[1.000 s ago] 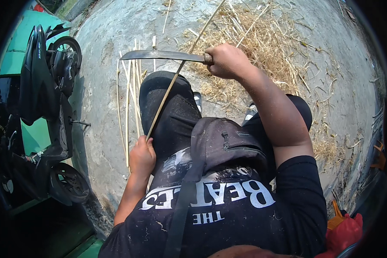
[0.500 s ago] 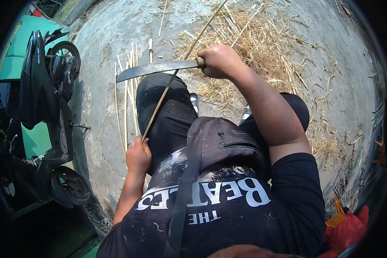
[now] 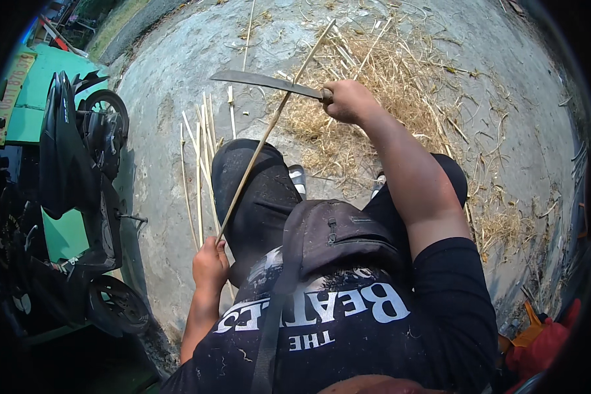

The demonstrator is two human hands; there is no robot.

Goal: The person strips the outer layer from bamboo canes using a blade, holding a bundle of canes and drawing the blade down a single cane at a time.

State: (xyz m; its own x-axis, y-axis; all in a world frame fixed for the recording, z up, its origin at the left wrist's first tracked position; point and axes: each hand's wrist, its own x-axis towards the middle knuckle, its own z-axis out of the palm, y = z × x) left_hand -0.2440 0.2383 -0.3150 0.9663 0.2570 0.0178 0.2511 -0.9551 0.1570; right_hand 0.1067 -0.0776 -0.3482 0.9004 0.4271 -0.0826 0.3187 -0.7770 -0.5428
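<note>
My left hand [image 3: 210, 264] is closed round the lower end of a long, thin bamboo strip [image 3: 255, 152], which slants up and away to the right across my left knee. In my right hand [image 3: 351, 102] is the wooden handle of a machete [image 3: 264, 80]. Its long, slightly curved steel blade points left and crosses the strip in its upper part, seemingly against it. The strip's far tip reaches over the edge of a heap of pale shavings [image 3: 381, 85].
Several pale strips [image 3: 199, 177] lie on the concrete ground [image 3: 161, 118] left of my knee. A black motorcycle [image 3: 79, 164] stands at the left. A dark waist bag [image 3: 341, 236] rests on my lap. Something red [image 3: 545, 348] is at the lower right.
The machete has slid farther up the strip, away from my left hand, as my right arm extends. My left hand keeps its hold on the strip; the whole view has shifted slightly.
</note>
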